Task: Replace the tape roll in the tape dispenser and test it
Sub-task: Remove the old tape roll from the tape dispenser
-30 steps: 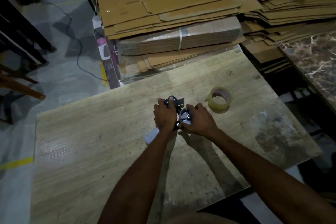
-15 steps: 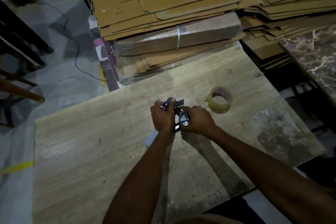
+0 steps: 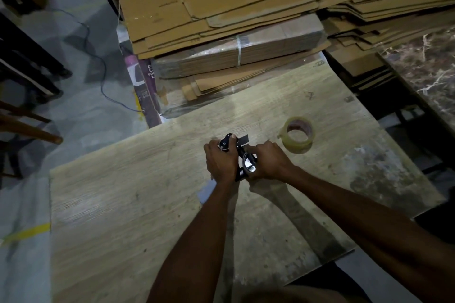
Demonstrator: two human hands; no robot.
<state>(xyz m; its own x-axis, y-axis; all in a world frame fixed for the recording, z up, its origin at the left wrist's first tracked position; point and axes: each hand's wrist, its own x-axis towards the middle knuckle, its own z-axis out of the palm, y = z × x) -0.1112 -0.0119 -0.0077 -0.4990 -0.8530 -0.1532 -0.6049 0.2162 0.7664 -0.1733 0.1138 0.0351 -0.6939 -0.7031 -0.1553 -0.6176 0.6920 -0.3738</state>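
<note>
The tape dispenser (image 3: 240, 158) sits near the middle of the desk (image 3: 123, 204), gripped between two hands — the left hand (image 3: 221, 161) on its left side, the right hand (image 3: 269, 161) on its right. Right of the dispenser and slightly behind it, the tape roll (image 3: 297, 134) rests on the desk. Behind the dispenser, past the desk's far edge, lies a stack of cardboard (image 3: 221, 19). Left of the dispenser, beyond the desk — the floor (image 3: 73, 105).

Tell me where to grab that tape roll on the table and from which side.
Take the tape roll by its outer band, pinching across it from above, probably with the right hand, which is nearer. It lies roughly flat on the table with its open core facing up and clear space around it, so a thumb in the core and fingers outside would also work.
</note>
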